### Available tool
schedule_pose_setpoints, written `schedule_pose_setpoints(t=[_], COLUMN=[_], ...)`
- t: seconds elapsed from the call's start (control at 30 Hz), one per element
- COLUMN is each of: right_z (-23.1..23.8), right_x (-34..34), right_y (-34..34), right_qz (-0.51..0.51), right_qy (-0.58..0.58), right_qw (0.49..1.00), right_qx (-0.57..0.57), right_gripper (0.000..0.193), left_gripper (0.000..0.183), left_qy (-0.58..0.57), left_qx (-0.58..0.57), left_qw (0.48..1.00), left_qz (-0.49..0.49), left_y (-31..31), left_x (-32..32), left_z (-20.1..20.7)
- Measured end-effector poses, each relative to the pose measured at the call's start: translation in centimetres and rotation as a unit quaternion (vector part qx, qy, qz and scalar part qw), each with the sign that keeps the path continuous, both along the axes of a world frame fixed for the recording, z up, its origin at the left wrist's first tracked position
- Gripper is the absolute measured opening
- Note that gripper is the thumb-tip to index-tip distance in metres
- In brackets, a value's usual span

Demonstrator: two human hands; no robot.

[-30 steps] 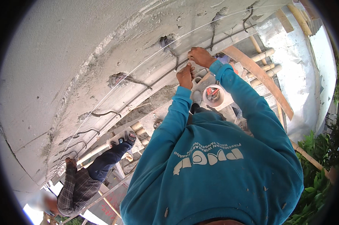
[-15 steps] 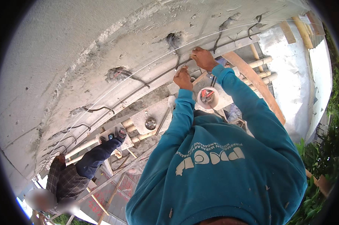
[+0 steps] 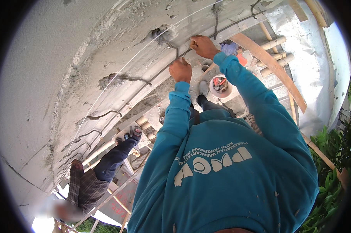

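Steady left hand point(image 3: 180, 70) and right hand point(image 3: 204, 46) near the bar point(image 3: 186, 52), fingers curled closed, on what I can't tell

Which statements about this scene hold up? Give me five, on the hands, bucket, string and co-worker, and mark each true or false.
1. The left hand and right hand are both close to the long rod. True.
2. Both hands lie flat with fingers spread. False: both are curled.
3. The bucket is empty. False: it holds red items among other things.
4. A white string runs along the wall. True.
5. The co-worker is at the right of the picture. False: the co-worker is at the lower left, in a plaid shirt.
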State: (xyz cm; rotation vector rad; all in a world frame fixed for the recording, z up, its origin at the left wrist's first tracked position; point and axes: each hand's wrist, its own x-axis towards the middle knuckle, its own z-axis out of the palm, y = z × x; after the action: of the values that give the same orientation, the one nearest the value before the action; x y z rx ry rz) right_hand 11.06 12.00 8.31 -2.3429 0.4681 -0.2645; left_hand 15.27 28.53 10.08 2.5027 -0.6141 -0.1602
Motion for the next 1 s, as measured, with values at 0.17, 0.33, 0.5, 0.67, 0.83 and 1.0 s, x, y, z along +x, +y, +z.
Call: schedule_pose_setpoints(t=[0.17, 0.33, 0.5, 0.67, 0.83, 1.0], right_z=[-0.2, -2.6, -4.0, -6.8, -5.6, -5.9], right_x=[-0.6, -2.0, -1.9, 0.4, 0.7, -1.0], right_y=[0.3, 3.1, 8.1, 12.3, 17.4, 14.9], right_qz=[-0.041, -0.163, -0.314, -0.372, -0.283, -0.18], right_qy=[-0.004, -0.081, -0.109, -0.278, -0.393, -0.356], right_qw=[0.998, 0.982, 0.929, 0.78, 0.715, 0.841], right_qx=[0.036, 0.049, 0.164, 0.42, 0.505, 0.365], right_gripper=[0.004, 0.008, 0.006, 0.02, 0.018, 0.018], left_gripper=[0.02, 0.021, 0.019, 0.016, 0.014, 0.035], left_qy=[0.019, 0.048, 0.025, 0.047, 0.014, 0.04], left_qx=[0.052, 0.035, -0.012, -0.009, 0.084, 0.12], left_qw=[0.996, 0.997, 0.999, 0.999, 0.988, 0.98], left_qz=[-0.074, -0.047, -0.045, -0.023, -0.129, -0.155], left_y=[0.1, -0.9, -2.3, -5.6, -7.9, -6.7], left_x=[2.8, 3.8, 3.6, 1.2, 0.3, 1.3], left_z=[1.1, 0.9, 1.4, 2.6, 1.1, 3.3])
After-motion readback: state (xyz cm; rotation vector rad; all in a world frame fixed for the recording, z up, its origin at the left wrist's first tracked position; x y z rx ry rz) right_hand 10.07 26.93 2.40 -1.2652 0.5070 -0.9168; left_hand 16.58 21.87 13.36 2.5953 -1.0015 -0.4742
